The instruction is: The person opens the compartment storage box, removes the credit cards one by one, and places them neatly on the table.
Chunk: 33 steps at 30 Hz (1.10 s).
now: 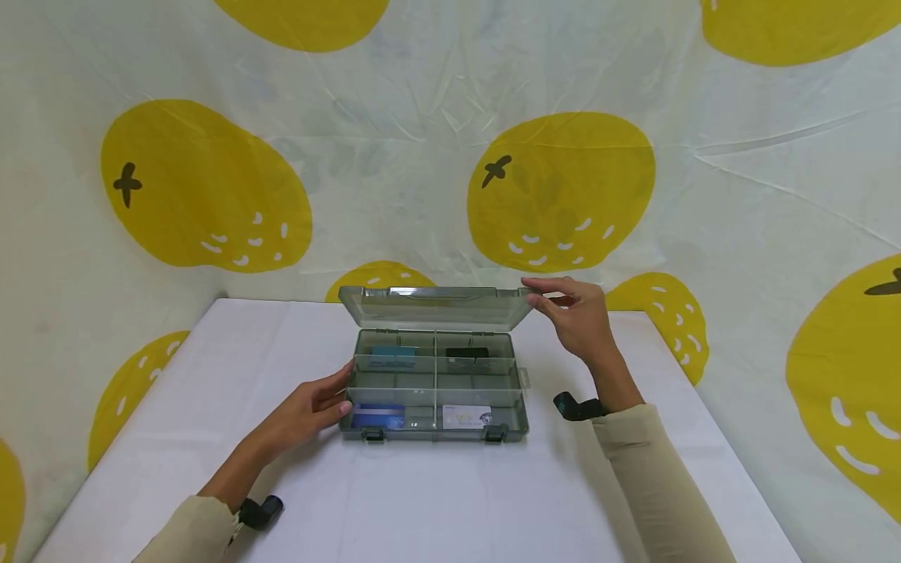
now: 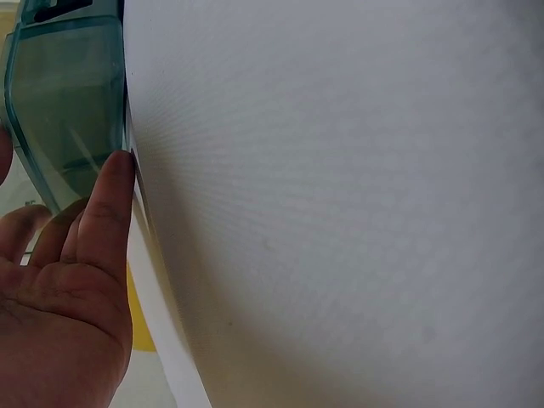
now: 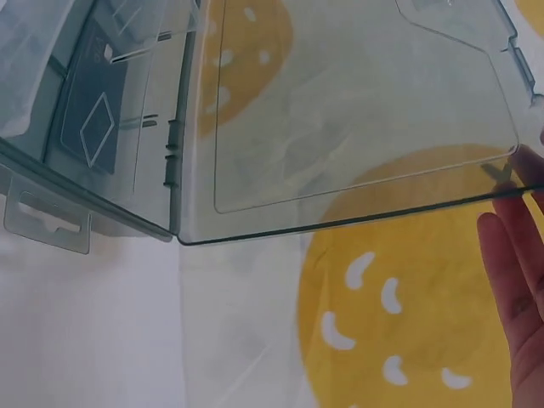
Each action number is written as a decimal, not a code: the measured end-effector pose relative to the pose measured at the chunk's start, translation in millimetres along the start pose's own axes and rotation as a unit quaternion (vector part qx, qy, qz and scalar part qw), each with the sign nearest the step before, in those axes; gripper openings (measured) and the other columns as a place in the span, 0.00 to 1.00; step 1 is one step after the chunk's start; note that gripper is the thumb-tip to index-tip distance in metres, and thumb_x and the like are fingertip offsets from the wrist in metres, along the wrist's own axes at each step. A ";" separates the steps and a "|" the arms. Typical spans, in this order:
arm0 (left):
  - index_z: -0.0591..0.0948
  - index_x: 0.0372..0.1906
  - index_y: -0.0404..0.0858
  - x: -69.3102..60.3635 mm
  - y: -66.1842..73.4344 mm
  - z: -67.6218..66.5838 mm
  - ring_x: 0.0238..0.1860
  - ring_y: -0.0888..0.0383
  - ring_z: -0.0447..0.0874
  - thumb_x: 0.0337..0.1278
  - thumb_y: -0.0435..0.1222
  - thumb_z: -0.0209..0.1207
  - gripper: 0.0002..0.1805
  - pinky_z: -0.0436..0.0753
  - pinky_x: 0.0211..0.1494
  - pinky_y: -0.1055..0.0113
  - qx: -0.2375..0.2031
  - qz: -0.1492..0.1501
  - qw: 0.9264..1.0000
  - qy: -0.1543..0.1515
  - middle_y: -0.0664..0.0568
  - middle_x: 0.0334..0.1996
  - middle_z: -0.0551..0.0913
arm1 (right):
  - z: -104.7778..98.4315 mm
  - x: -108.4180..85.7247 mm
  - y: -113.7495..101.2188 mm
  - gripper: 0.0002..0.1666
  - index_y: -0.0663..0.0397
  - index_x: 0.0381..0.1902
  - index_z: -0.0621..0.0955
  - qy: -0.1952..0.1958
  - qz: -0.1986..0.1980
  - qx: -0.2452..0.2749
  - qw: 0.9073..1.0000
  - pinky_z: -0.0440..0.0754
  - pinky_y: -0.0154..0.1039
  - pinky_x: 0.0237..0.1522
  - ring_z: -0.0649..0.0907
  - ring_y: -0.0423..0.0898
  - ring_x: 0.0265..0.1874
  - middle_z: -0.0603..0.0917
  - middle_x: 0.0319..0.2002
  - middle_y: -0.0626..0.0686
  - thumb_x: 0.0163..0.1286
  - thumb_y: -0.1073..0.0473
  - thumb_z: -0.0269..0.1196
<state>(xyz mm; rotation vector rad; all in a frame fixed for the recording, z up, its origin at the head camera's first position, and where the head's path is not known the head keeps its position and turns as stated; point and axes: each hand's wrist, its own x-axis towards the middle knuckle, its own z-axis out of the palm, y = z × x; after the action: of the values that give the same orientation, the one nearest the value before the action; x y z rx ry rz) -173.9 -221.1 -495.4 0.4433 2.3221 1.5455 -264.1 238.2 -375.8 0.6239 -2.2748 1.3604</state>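
A grey see-through plastic divider box [image 1: 394, 378] lies on the table with its hinged lid [image 1: 436, 310] raised. My right hand [image 1: 580, 317] pinches the lid's right corner between thumb and fingers. Against the box's left side rests my left hand [image 1: 310, 410], fingers fairly straight and touching the wall. Flat in the front compartments are a blue card [image 1: 378, 416] and a white card [image 1: 466, 417]. The back row holds a light blue card [image 1: 393, 356] on the left and a black card [image 1: 468, 353] on the right, both partly behind dividers.
A white cloth covers the table [image 1: 415, 508]. Behind and beside it hangs a pale sheet [image 1: 394, 195] printed with yellow fruit. Two latches [image 1: 496, 434] sit on the box's front edge, and a hang tab [image 3: 47, 223] sticks out on its right side.
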 end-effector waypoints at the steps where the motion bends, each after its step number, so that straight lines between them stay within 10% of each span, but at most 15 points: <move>1: 0.51 0.88 0.45 0.0 -0.1 -0.1 0.82 0.35 0.61 0.77 0.39 0.62 0.45 0.68 0.79 0.47 0.000 -0.001 1.000 0.000 0.44 0.87 0.49 | -0.1 1.8 2.5 0.18 0.51 0.56 0.91 0.003 0.007 0.011 1.000 0.86 0.24 0.51 0.87 0.30 0.50 0.93 0.52 0.57 0.70 0.65 0.73; 18: 0.51 0.87 0.45 -0.8 0.5 -0.2 0.82 0.35 0.61 0.77 0.38 0.62 0.44 0.68 0.79 0.47 0.005 -0.006 1.000 0.003 0.44 0.87 0.49 | 15.8 23.7 41.2 0.21 0.62 0.60 0.87 0.084 0.129 0.188 0.970 0.91 0.30 0.45 0.93 0.38 0.42 0.94 0.46 0.41 0.71 0.61 0.71; 33: 0.51 0.87 0.44 0.1 -0.1 -1.2 0.82 0.36 0.60 0.77 0.38 0.62 0.45 0.68 0.79 0.48 0.001 -0.005 1.000 0.001 0.44 0.87 0.50 | 35.9 25.5 70.6 0.23 0.60 0.63 0.86 0.067 0.209 0.195 0.956 0.91 0.30 0.45 0.91 0.37 0.44 0.94 0.50 0.47 0.73 0.58 0.71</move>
<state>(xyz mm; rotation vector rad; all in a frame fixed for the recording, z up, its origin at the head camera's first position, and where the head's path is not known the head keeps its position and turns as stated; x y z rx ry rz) -174.5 -222.1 -495.1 0.4318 2.3229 1.5405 -329.3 231.9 -427.0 0.1506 -2.1158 2.0174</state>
